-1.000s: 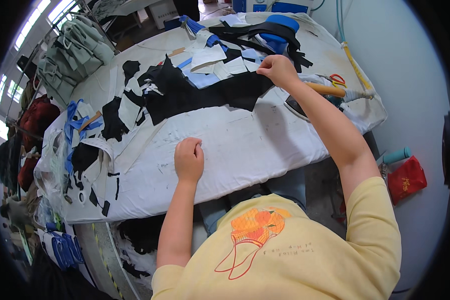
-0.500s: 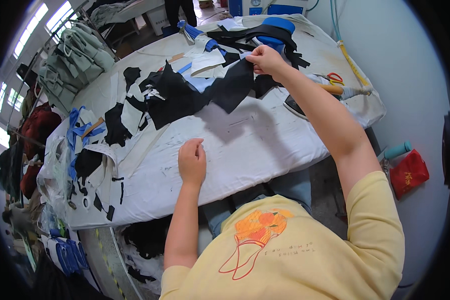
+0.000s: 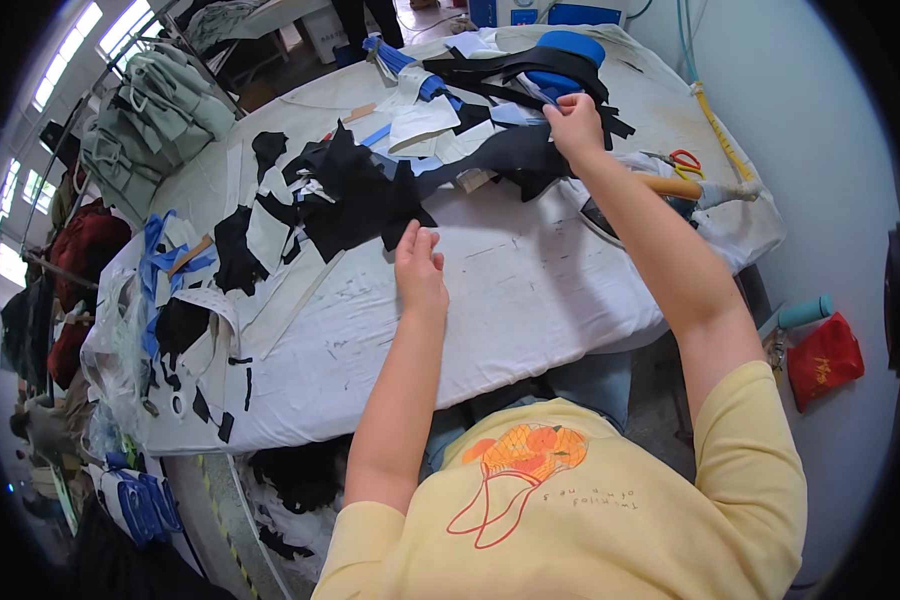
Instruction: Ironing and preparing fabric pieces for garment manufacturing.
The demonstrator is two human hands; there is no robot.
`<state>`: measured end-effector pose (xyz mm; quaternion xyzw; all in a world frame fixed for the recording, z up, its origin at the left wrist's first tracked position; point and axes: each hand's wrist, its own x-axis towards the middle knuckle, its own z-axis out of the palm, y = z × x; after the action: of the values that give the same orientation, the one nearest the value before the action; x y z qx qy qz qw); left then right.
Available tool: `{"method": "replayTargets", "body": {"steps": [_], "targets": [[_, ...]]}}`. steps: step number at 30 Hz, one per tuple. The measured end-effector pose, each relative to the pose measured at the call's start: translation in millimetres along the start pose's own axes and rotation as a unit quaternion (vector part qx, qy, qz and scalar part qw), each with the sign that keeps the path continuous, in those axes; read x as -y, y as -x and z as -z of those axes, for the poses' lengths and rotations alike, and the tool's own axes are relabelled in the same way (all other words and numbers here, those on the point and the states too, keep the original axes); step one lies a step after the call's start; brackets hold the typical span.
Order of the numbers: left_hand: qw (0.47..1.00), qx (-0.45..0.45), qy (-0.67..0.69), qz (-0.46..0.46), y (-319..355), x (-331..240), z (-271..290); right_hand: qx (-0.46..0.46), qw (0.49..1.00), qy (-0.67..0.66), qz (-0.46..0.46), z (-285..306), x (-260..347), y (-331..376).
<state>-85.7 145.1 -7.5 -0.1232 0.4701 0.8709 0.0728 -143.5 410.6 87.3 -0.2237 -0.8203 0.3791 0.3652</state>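
My right hand pinches the end of a black fabric piece at the far right of the table. This piece stretches leftward from my fingers over other scraps and looks slightly sheer. My left hand is open, its fingers partly bent, just below the corner of another black cloth piece. Whether its fingertips touch that corner I cannot tell. Further left, a heap of black scraps lies with small white bits on it.
A white-covered table carries white and blue scraps, a blue round object draped with black strips, and scissors with red and yellow handles. An iron is partly behind my right forearm. Pale green garments hang at left.
My right hand has moved slightly right, drawing the black piece out flatter and longer. My left hand has come up and right to the black cloth's edge, its fingers loosened.
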Motion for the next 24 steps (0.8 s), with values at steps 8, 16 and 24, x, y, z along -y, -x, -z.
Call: {"method": "replayTargets", "body": {"steps": [8, 16, 24], "targets": [[0.831, 0.225, -0.414, -0.296, 111, -34, -3, 0.514, 0.644, -0.38, -0.42, 2, 44, 142], [0.925, 0.177, 0.244, 0.229, 113, -35, 38, 0.649, 0.566, -0.388, -0.329, 60, 72, 154], [0.956, 0.189, 0.195, -0.111, 60, -123, 90, 0.764, 0.539, -0.228, -0.27, 124, 31, 192]]}}
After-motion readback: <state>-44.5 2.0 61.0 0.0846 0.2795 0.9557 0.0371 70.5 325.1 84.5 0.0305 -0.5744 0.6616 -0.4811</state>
